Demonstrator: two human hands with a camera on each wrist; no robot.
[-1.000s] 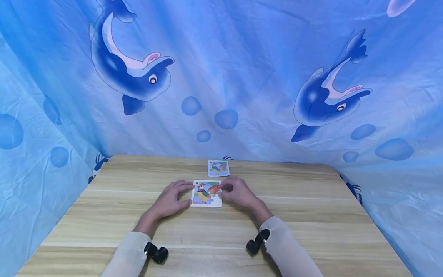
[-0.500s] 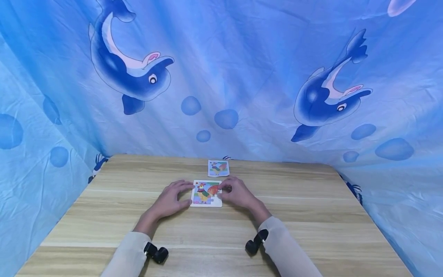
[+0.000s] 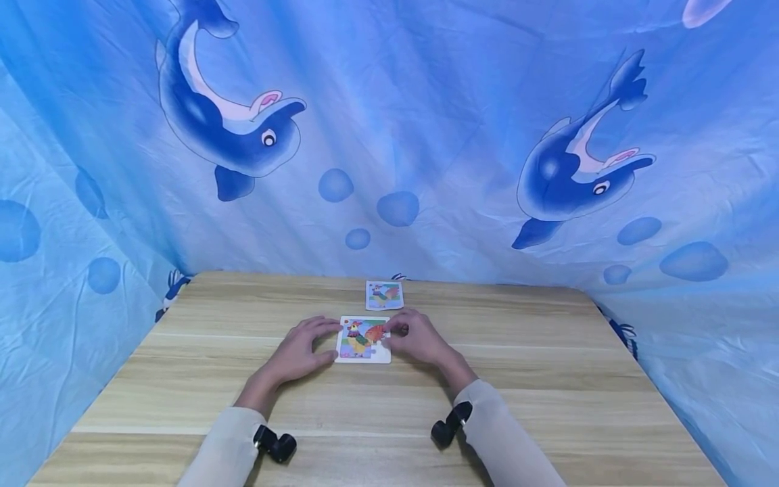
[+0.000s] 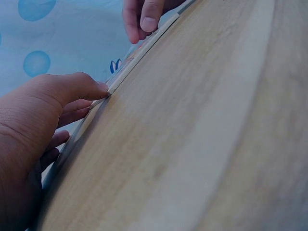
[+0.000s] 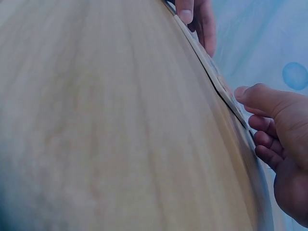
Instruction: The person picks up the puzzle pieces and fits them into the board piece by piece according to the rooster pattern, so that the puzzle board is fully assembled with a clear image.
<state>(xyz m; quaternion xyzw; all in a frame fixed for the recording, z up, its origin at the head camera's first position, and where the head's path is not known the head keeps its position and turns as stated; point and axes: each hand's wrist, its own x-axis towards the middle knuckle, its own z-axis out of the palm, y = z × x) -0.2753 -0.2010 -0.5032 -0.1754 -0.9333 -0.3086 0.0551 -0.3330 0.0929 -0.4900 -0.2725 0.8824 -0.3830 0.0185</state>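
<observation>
A small jigsaw puzzle (image 3: 359, 341) showing a rooster lies in a white-edged tray (image 3: 349, 360) on the wooden table. Bare white shows at the tray's lower right corner. My left hand (image 3: 304, 348) rests its fingers and thumb, spread apart, along the tray's left edge; the left wrist view has the thumb (image 4: 98, 89) right at the rim. Thumb and index finger of my right hand (image 3: 420, 338) are bent together on a puzzle piece (image 3: 376, 333) with the red tail, at the tray's right side. In the right wrist view the right thumb (image 5: 248, 94) is close over the tray.
Behind the tray lies a picture card (image 3: 384, 296) with the same rooster. A blue curtain (image 3: 426, 135) with dolphins hangs behind the wooden table (image 3: 365, 433). Both sleeves carry a black wrist camera, the left camera (image 3: 276, 446) and the right camera (image 3: 449, 427).
The red tail piece under my right fingertips has shifted slightly and sits more in line with the picture. My left hand and the tray have stayed in place.
</observation>
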